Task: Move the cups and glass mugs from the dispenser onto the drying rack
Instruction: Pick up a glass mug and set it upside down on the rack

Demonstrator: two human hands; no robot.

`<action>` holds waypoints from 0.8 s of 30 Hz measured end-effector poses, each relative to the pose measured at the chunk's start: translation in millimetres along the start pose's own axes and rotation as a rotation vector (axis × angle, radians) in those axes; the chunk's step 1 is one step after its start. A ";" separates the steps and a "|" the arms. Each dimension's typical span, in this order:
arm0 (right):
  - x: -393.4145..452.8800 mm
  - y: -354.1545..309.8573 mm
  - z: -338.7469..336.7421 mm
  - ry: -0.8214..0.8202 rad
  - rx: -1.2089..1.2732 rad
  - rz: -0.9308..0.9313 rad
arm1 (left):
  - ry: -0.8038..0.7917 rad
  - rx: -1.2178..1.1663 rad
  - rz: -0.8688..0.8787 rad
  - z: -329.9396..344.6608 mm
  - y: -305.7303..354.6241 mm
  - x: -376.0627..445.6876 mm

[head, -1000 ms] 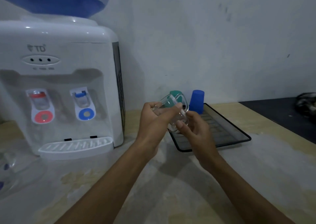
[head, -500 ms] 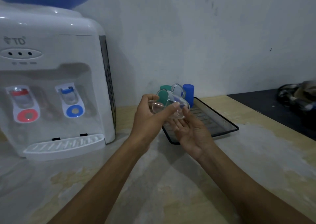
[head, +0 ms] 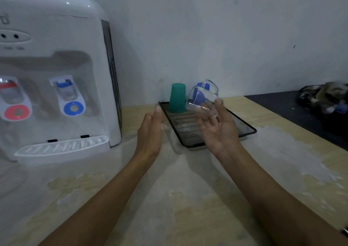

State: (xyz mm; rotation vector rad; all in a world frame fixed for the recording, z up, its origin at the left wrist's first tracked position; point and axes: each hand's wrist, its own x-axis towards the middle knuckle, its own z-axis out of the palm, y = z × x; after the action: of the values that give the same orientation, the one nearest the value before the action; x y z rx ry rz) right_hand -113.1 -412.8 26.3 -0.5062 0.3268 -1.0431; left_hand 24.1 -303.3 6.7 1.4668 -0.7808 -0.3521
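The dispenser [head: 56, 72] is standing at the bench's [head: 188, 198] left, the drying rack [head: 243, 128] lying beside it. Above the rack, the right hand [head: 216, 131] is cradling a tilted glass mug [head: 202, 101] on its fingertips, a loose grip; the left hand [head: 150, 133] is hanging open and empty. The placing step is in hand: next, the mug likely needs inverting beside the green cup [head: 177, 101].

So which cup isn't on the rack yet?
The clear glass mug. It is tilted in the right hand, above the rack, while the green cup and blue cup stand upside down at the rack's back.
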 end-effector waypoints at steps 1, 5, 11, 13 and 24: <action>3.9 -4.1 -2.5 0.038 -0.066 -0.069 | 0.007 0.027 -0.022 -1.6 -10.8 0.4; 15.8 -22.0 -10.4 0.240 -0.392 -0.372 | 0.010 0.104 -0.027 -3.4 -26.5 3.7; 20.2 -36.2 -18.4 0.323 -0.686 -0.563 | -0.047 0.200 0.016 -1.6 -30.0 2.8; 21.6 -35.6 -21.5 0.322 -0.800 -0.615 | -0.049 0.199 0.017 -3.0 -29.0 2.8; 84.3 -42.4 -18.3 0.210 -1.303 -0.659 | -0.054 0.223 0.008 -6.3 -36.6 9.6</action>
State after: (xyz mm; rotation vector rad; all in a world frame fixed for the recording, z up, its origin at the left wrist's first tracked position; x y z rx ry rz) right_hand -113.4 -508.7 32.4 -1.7598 1.0914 -1.4349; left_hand 44.0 -309.0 -25.6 1.6672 -0.8912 -0.3063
